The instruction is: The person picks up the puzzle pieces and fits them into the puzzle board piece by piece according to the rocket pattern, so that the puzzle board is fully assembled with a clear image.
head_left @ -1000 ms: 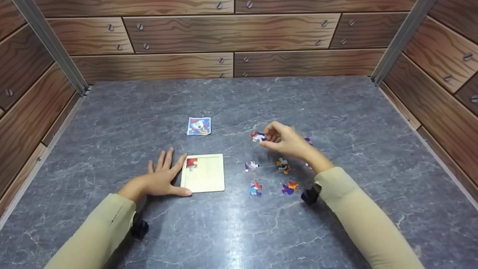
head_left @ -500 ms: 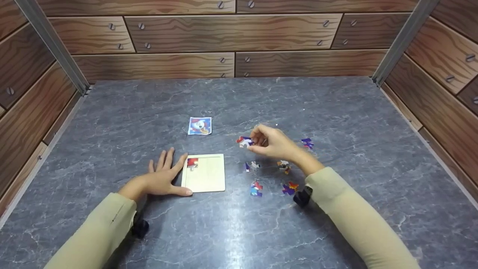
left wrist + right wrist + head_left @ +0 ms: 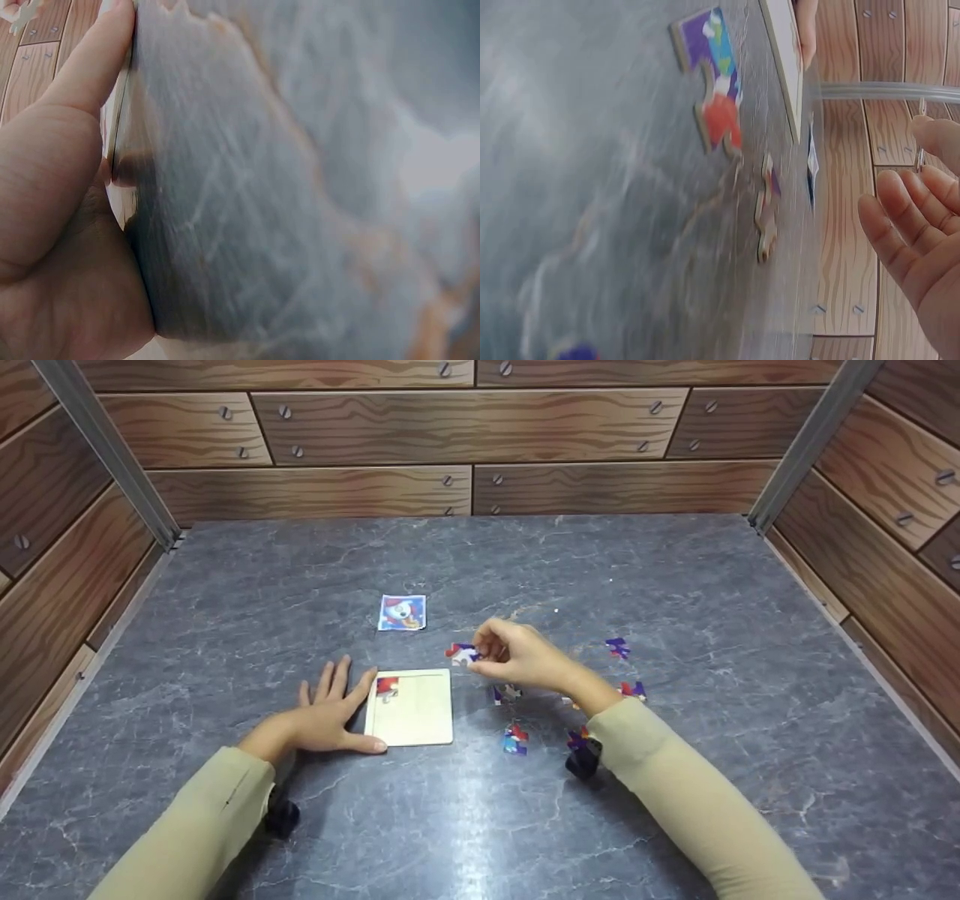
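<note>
My right hand [image 3: 517, 656] pinches a red, white and purple jigsaw puzzle piece [image 3: 460, 653] between thumb and fingers, above the table just beyond the far right corner of a pale square puzzle tray [image 3: 420, 712]. In the right wrist view that piece shows only as a thin edge at the fingertips. Against the tray's left side rests my left hand [image 3: 330, 721], fingers spread, thumb at the near left corner. One red and white piece [image 3: 386, 687] sits in the tray's far left corner. The left wrist view shows the left thumb [image 3: 90, 67] along the tray's edge.
Several loose pieces lie right of the tray, among them a red and blue one [image 3: 515, 740], a purple one [image 3: 618, 647] and a white and purple one [image 3: 506, 694], some partly behind the right arm. A small picture card [image 3: 402, 613] lies beyond the tray. Wood-patterned walls [image 3: 465, 427] enclose the table.
My right hand has carried the pinched puzzle piece leftward and slightly nearer, toward the tray. The left hand has stayed in place at the tray's side.
</note>
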### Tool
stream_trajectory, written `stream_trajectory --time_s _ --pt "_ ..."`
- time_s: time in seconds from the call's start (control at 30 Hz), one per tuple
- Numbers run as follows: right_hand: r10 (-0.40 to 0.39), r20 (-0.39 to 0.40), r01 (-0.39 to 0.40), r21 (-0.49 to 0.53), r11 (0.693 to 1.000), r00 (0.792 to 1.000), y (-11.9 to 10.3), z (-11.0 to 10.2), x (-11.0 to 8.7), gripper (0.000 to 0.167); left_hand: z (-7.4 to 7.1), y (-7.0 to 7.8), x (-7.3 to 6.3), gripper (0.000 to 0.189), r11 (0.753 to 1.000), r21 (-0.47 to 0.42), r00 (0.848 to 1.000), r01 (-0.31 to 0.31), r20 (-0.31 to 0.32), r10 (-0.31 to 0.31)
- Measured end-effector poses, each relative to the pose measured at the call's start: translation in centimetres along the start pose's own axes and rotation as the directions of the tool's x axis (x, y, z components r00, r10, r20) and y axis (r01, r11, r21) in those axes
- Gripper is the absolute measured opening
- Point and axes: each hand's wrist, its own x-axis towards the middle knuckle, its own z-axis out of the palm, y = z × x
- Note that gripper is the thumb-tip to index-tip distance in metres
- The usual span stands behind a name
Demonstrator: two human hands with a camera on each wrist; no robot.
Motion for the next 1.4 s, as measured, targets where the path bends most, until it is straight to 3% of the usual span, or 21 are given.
stream_trajectory --time_s 0.37,0.77,1.23,1.4 --pt "-0.019 0.03 0.018 0.014 1.0 0.999 -0.6 1.9 1.3 0.025 0.3 0.0 -0.2 0.113 1.0 -0.012 1.0 -0.008 -0.002 0.008" --pt "0.022 0.101 -0.019 -0.031 0.999 0.995 -1.0 4.0 2.8 0.026 0.2 0.0 -0.1 0.114 1.0 0.003 1.0 -0.004 -0.006 0.004" --pt "0.047 0.119 -0.036 -0.088 0.995 0.992 -1.0 5.8 4.2 0.026 0.0 0.0 -0.1 0.113 1.0 -0.006 1.0 -0.002 0.009 0.002" --pt "0.056 0.168 -0.04 -0.101 0.994 0.984 -1.2 6.6 4.7 0.027 0.0 0.0 -0.1 0.113 1.0 -0.015 1.0 -0.006 0.012 0.007"
